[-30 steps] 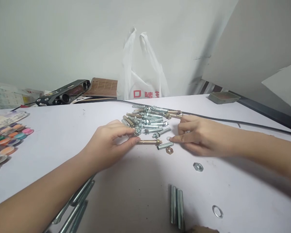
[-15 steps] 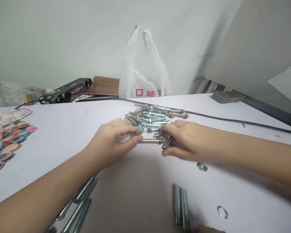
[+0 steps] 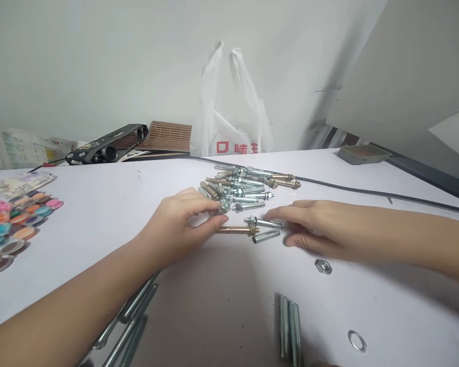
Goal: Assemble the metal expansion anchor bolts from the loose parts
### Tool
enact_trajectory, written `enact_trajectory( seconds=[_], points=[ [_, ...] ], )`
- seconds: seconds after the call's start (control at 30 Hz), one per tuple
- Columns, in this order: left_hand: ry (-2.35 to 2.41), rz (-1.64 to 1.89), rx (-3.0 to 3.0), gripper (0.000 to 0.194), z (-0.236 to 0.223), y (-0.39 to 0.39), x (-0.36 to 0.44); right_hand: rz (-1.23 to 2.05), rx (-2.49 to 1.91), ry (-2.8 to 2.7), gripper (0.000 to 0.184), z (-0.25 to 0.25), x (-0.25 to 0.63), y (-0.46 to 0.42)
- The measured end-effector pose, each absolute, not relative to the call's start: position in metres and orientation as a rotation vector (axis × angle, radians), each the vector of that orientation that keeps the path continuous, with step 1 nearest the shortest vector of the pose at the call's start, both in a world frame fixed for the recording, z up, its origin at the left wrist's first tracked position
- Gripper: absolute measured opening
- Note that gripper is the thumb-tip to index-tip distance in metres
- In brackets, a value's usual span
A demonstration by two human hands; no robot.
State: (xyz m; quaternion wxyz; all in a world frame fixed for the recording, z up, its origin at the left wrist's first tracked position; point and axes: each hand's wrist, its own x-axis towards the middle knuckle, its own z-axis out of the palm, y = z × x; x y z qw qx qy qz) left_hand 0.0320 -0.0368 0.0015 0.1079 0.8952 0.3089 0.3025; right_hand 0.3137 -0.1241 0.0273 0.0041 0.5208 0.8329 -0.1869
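My left hand (image 3: 189,219) is pinched at the near left of a heap of expansion bolts (image 3: 248,181). Between its thumb and forefinger shows the nut end of a silver expansion bolt (image 3: 224,206); the rest is hidden by the fingers. A gold expansion bolt (image 3: 237,230) lies just under the thumb tip. My right hand (image 3: 309,224) is open, thumb and fingers apart, low over the table. Near its fingertips lie a silver expansion bolt (image 3: 266,223) and a loose metal sleeve (image 3: 266,236).
Two metal sleeves (image 3: 289,329), a hex nut (image 3: 323,266) and a washer (image 3: 357,340) lie on the near right. Long metal rods (image 3: 128,326) sit under my left forearm. Colourful round pots (image 3: 19,224) are at left; a plastic bag (image 3: 237,127) and a black cable (image 3: 348,187) at the back.
My right hand has drawn back to the right and opened. The silver bolt and the sleeve it covered now lie in view on the table. My left hand has stayed put.
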Motion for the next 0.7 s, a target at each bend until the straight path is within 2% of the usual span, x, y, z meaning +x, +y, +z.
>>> enact_trajectory(
  seconds=[0.5,0.63,0.7],
  points=[
    [0.895,0.94,2.612,0.015,-0.002,-0.033,0.03,-0.441,1.791,2.849,0.024,0.01,0.252,-0.094],
    [0.81,0.912,2.593,0.014,0.001,-0.034,0.026,-0.142,1.92,2.892,0.028,0.013,0.268,-0.086],
    [0.723,0.827,2.563,0.021,0.005,-0.035,0.023,-0.014,1.982,2.816,0.031,0.012,0.278,-0.083]
  ],
)
